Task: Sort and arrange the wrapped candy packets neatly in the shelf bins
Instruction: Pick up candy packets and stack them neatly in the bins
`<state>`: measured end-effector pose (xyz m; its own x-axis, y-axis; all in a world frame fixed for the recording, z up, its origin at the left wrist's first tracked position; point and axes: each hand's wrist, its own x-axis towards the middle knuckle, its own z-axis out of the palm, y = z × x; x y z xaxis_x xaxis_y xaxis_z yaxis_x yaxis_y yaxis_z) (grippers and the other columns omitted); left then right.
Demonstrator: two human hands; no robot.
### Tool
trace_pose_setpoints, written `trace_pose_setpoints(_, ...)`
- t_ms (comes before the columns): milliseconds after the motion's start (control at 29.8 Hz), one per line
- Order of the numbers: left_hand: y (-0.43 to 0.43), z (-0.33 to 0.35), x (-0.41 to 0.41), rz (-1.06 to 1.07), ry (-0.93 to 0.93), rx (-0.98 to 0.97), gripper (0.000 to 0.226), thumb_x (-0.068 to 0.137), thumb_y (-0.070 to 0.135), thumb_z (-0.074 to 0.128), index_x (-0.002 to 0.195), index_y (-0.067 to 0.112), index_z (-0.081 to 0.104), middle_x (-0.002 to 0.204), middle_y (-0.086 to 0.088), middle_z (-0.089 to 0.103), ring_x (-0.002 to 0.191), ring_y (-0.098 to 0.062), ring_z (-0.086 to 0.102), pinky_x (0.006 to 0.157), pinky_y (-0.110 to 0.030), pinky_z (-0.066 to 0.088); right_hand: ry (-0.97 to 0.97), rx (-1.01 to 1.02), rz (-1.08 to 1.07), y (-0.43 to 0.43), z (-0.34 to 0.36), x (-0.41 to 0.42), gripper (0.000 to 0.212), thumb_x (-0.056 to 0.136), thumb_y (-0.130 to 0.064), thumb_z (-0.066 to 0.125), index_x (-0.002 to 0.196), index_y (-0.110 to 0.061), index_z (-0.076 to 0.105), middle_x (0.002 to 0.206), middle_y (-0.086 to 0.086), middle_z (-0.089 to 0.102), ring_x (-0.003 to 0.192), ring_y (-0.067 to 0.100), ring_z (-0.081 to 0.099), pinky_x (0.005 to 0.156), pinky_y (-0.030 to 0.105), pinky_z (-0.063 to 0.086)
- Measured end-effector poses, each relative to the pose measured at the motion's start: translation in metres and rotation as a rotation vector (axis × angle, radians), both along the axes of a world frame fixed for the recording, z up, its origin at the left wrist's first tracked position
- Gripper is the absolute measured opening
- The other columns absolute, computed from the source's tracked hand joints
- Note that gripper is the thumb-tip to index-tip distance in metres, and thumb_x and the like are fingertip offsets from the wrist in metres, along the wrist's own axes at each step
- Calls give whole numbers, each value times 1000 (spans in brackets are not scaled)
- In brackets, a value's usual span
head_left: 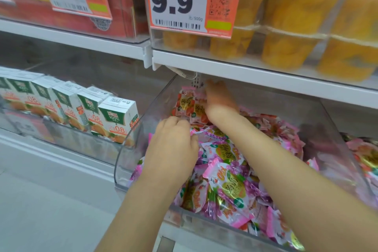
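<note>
Mostly packets [231, 172] are heaped loose in bin [131, 149]. Red packets [190, 108] are pinched at back wall by right grip [219, 98]. Left grip [173, 145] is curled over them; hold cannot be told. Packets judged light, crinkly, slippery, squashable: best taken by sealed edges.

A clear bin [122, 170] runs from centre to 4 o'clock, heaped with pink candy packets [231, 170]. The left hand [173, 145] lies knuckles-up on the heap at centre, its fingertips hidden. Just toward 1 o'clock from it, the blurred right hand [218, 98] touches upright red packets [184, 106] at the bin's back; juice cartons [114, 116] stand at 9 o'clock and a 9.9 price tag [176, 0] hangs at 12.
</note>
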<state>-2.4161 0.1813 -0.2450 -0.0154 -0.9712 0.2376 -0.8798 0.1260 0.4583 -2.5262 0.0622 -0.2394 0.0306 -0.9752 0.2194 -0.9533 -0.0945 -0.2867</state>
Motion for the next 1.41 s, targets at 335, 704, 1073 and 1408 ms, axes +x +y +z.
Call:
trace_pose_setpoints(335,2,3,8,39,48,35,30,95,24,44,119,12,55,124,-3,49,118,-21,40,96,-33,37,249,240,334,-14,-16,9,67,89,4,40,146,-29,27,156,-1,19,137,33,26,102,33,36)
trace_pose_setpoints(704,2,0,4,-6,63,24,32,96,19,42,125,12,53,127,-6,50,120,-23,40,98,-32,33,67,248,385,9,5,-8,58,96,0,34,145,-30,32,150,0,35,126,24,46,87,26,46)
trace_pose_setpoints(1073,18,4,-22,-230,62,-13,37,92,29,53,127,18,55,129,-1,52,126,-22,40,103,-31,32,-63,106,236,168,25,-95,42,94,-2,42,128,-21,57,132,-4,58,123,13,50,103,27,37)
trace_pose_setpoints(1408,27,14,-81,-422,-124,-85,40,84,37,64,118,17,63,124,-3,59,119,-26,49,101,-36,35,-54,-81,207,222,35,-141,43,88,1,49,123,-20,61,121,5,64,115,24,55,94,43,45)
